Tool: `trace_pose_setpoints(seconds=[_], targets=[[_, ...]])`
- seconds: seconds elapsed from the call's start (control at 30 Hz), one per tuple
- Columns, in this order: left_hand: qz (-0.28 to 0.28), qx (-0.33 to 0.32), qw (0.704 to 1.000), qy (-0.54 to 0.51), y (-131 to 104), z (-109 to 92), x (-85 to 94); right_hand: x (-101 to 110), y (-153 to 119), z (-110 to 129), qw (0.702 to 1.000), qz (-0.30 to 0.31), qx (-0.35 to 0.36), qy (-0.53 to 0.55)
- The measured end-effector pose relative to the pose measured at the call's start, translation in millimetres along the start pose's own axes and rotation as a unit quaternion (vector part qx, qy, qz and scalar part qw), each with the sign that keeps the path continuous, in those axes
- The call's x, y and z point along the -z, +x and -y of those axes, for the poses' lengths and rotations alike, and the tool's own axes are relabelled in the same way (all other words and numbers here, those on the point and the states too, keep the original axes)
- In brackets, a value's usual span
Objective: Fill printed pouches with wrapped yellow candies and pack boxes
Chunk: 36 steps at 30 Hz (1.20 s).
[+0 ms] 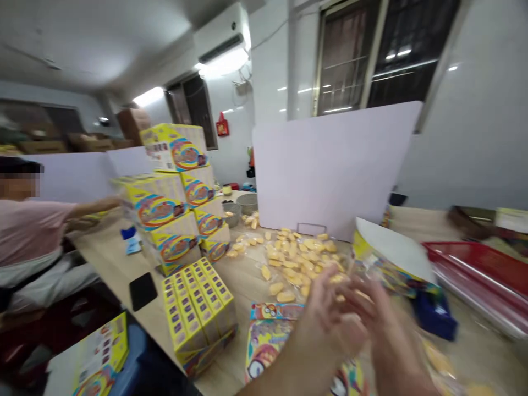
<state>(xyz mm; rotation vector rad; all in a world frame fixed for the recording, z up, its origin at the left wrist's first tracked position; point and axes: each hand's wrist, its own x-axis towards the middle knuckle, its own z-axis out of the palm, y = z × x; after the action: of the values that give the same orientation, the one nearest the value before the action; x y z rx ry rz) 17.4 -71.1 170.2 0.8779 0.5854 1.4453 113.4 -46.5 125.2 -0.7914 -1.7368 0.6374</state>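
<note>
My left hand [324, 316] and my right hand [377, 316] are close together above the tabletop, fingers bent towards each other. Both are smeared by motion, so I cannot tell what, if anything, lies between them. Just beyond them spreads a loose pile of small yellow pieces in clear wrappers [289, 256]. Under my left forearm a colourful printed bag [266, 341] with cartoon faces lies flat, partly covered. An open, printed yellow carton [388, 258] with a white flap stands beyond my right hand.
Stacked yellow cartons [160, 212] rise at the left, with a pack of narrow boxes [200, 311] in front. A black phone-like slab [142, 291] lies near the edge. A blue tape dispenser-like object [435, 314] and red tray [482, 269] sit right. A co-worker [33, 231] sits left.
</note>
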Motion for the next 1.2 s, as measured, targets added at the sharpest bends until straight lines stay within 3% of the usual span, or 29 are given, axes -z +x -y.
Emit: trace_pose_setpoints(seconds=[0.1, 0.2, 0.4, 0.53, 0.7, 0.87, 1.03, 1.1, 1.2], targets=[[-0.052, 0.005, 0.999, 0.008, 10, -17, -5.3, -7, -8, 19, 0.998, -0.04, 0.025, -0.049], [-0.085, 0.016, 0.996, 0.018, 23, -19, -12.9, -14, -10, 31, 0.989, -0.068, 0.064, -0.111], [-0.005, 0.027, 0.999, 0.023, 28, -19, -21.1, -11, -7, 28, 0.962, -0.063, 0.131, -0.233], [-0.044, 0.074, 0.996, 0.026, 34, -21, -23.7, -9, -1, 26, 0.933, -0.062, 0.16, -0.315], [-0.061, 0.072, 0.995, 0.026, 50, -16, -30.8, 1, 6, 25, 0.914, -0.082, 0.116, -0.381], [-0.102, -0.029, 0.994, 0.028, 77, -13, -30.3, 17, -16, 10, 0.886, -0.217, -0.001, -0.409], [-0.118, -0.097, 0.983, 0.097, 97, -17, -10.3, 30, -42, -13, 0.932, -0.178, -0.12, -0.291], [-0.099, -0.098, 0.981, 0.133, 92, -21, -0.5, 40, -36, -20, 0.925, -0.22, -0.113, -0.288], [-0.094, -0.093, 0.974, 0.183, 74, -28, 13.0, 56, -15, -22, 0.902, -0.263, -0.029, -0.343]])
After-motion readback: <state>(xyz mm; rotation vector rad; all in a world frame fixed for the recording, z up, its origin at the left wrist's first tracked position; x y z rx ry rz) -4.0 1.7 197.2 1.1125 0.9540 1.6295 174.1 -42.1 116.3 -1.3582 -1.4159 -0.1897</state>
